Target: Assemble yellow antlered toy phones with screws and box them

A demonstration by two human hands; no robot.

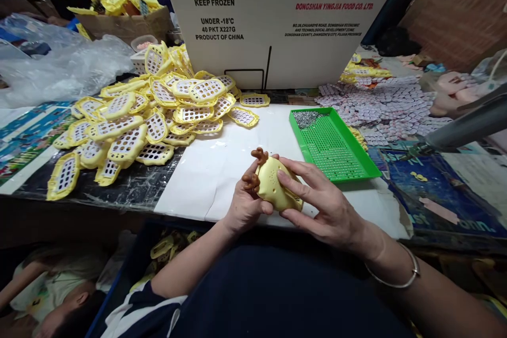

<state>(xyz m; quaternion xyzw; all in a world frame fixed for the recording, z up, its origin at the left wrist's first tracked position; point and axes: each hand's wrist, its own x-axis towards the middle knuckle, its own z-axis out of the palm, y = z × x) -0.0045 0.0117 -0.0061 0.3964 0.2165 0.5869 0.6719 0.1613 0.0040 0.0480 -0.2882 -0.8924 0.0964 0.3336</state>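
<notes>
Yellow plastic, a toy body [275, 182] with brown antlers [259, 156], is gripped above the white sheet [222, 163] by the left hand [245, 206] and the right hand [322, 206], fingers curled closed around it, just beside a green tray [336, 142].

Left: heap of yellow perforated plastic plates [146, 116] on worktop [222, 169]
Right: green plastic tray [332, 145]
Behind: white cardboard box [277, 26]

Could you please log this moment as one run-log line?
left hand: grips yellow plastic toy with brown antlers | right hand: holds toy's other side | nearby: green perforated plastic tray
</notes>
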